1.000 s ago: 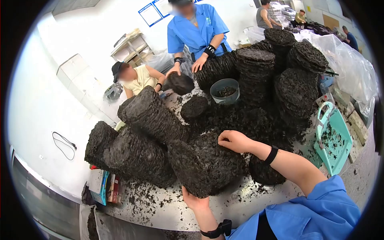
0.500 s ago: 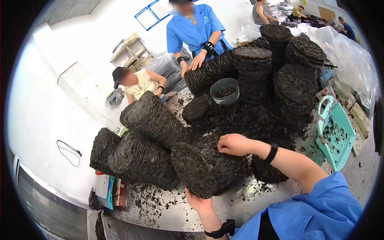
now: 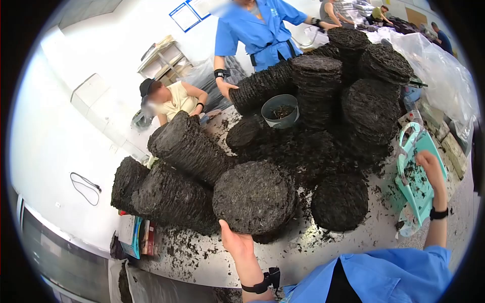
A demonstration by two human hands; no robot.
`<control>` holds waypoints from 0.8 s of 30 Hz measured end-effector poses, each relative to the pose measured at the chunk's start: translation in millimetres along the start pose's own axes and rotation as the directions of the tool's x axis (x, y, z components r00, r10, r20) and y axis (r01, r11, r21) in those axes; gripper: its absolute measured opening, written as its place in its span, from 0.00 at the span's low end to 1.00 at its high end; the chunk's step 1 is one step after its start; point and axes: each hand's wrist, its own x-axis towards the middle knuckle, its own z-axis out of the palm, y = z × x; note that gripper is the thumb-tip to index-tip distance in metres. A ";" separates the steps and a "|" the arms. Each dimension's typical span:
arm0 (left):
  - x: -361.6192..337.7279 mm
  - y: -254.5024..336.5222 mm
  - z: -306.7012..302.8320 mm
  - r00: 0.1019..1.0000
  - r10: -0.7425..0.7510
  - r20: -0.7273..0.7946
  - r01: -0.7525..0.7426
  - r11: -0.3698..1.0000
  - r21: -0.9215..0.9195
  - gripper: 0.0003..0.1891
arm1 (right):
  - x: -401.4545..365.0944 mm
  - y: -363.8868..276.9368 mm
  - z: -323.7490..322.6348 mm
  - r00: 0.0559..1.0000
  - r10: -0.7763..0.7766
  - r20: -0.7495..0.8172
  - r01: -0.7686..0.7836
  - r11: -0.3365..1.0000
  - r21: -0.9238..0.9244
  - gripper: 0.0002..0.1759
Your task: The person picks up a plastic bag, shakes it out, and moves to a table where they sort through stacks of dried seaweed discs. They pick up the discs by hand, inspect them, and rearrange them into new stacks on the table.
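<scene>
A round, dark cake that looks like dried seaweed (image 3: 255, 199) faces me, tilted up at the near middle of the table. My left hand (image 3: 237, 244) grips its lower edge, thumb at the front and other fingers partly hidden behind. Off to the right, my right hand (image 3: 428, 164) is over a teal scoop-shaped tray (image 3: 439, 187) that has dark scraps in it. Its fingers are curled closed, and whatever they may hold cannot be made out. Another round cake (image 3: 340, 203) lies flat between my hands.
Leaning cake stacks (image 3: 174, 197) stand at left, and upright stacks (image 3: 317, 91) farther back. A grey bucket (image 3: 281, 112) holds scraps. Across the table (image 3: 283, 257), a person in blue (image 3: 257, 35) touches stacks; another in cream (image 3: 179, 101) sits at left.
My right hand has left the cake and swung right over the teal tray. The cake in my left hand has turned its flat face towards me. The person in blue has reached towards the back stack.
</scene>
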 end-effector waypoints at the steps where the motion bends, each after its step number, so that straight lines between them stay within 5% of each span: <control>1: 1.4 -1.1 2.8 0.998 0.052 0.030 -0.054 0.995 0.088 0.25 | -15.3 -1.1 -11.3 0.970 -0.159 -0.184 0.003 0.763 -0.646 0.05; 2: -2.4 1.5 15.3 0.990 0.132 -0.046 -0.119 0.968 0.223 0.24 | -23.4 -1.3 -12.3 0.971 -0.159 -0.181 0.005 0.766 -0.643 0.05; 3: -1.2 -0.9 19.7 0.990 0.133 -0.048 -0.119 0.968 0.223 0.24 | -28.4 -2.6 -13.9 0.980 -0.050 -0.193 -0.031 0.918 -0.396 0.08; 4: -0.6 -4.8 23.6 0.912 0.410 0.013 -0.368 0.804 0.467 0.24 | -30.9 -3.8 -17.7 0.983 0.062 -0.175 -0.084 0.989 -0.122 0.11; 5: -1.6 -9.2 27.4 0.775 0.614 0.150 -0.543 0.525 0.656 0.24 | -33.7 -1.2 -7.5 0.990 0.101 -0.100 -0.054 0.918 0.392 0.11; 7: -15.8 -8.2 57.7 0.475 0.778 0.411 -0.626 -0.029 0.779 0.24 | -38.8 -43.7 30.0 0.969 0.232 0.090 -0.239 0.770 0.592 0.10; 8: -27.1 -11.1 60.3 0.444 0.687 0.575 -0.678 -0.162 0.717 0.21 | -41.1 -51.3 56.9 0.955 0.228 0.190 -0.297 0.736 0.609 0.09; 9: -37.5 -24.7 67.9 0.506 0.605 0.615 -0.794 0.047 0.606 0.15 | -43.8 -34.6 84.1 0.949 0.134 0.284 -0.230 0.913 0.338 0.13; 10: -43.6 -33.4 71.9 0.486 0.384 0.785 -0.859 0.046 0.510 0.14 | -51.1 -37.1 105.6 0.882 0.238 0.407 -0.398 0.839 0.371 0.19; 11: -55.3 -48.5 82.8 0.469 0.132 0.873 -0.877 0.188 0.442 0.13 | -57.9 -19.7 133.9 0.880 0.224 0.419 -0.379 0.863 0.335 0.25; 12: -67.5 -72.9 79.5 0.471 -0.116 0.875 -0.839 0.246 0.485 0.14 | -58.9 -17.8 151.2 0.823 0.340 0.455 -0.509 0.797 0.325 0.27; 13: -84.1 -98.1 78.4 0.423 -0.337 0.841 -0.865 0.126 0.485 0.22 | -56.4 -25.4 163.9 0.757 0.469 0.454 -0.639 0.675 0.369 0.28; 15: -110.5 -151.0 60.3 0.499 -0.547 0.673 -0.814 -0.030 0.580 0.44 | -54.9 -12.7 187.3 0.645 0.615 0.453 -0.733 0.329 0.596 0.30; 16: -118.4 -167.4 54.9 0.513 -0.542 0.666 -0.821 -0.081 0.566 0.45 | -55.5 -5.8 194.4 0.639 0.617 0.459 -0.737 0.321 0.595 0.30; 18: -120.2 -177.1 48.5 0.514 -0.537 0.669 -0.833 -0.126 0.539 0.45 | -49.6 0.4 195.9 0.558 0.353 0.751 -0.775 -0.103 0.624 0.32; 19: -119.8 -177.8 46.0 0.513 -0.514 0.688 -0.836 -0.116 0.536 0.45 | -51.5 -4.2 194.1 0.565 0.359 0.743 -0.768 -0.100 0.632 0.32; 21: -116.0 -177.8 48.7 0.511 -0.474 0.717 -0.839 -0.094 0.536 0.46 | -52.6 -26.3 189.6 0.629 0.070 0.775 -0.763 -0.140 0.632 0.35; 24: -107.3 -166.5 51.3 0.450 -0.411 0.793 -0.781 0.250 0.572 0.46 | -47.2 -49.1 182.0 0.686 -0.010 0.728 -0.723 -0.122 0.680 0.41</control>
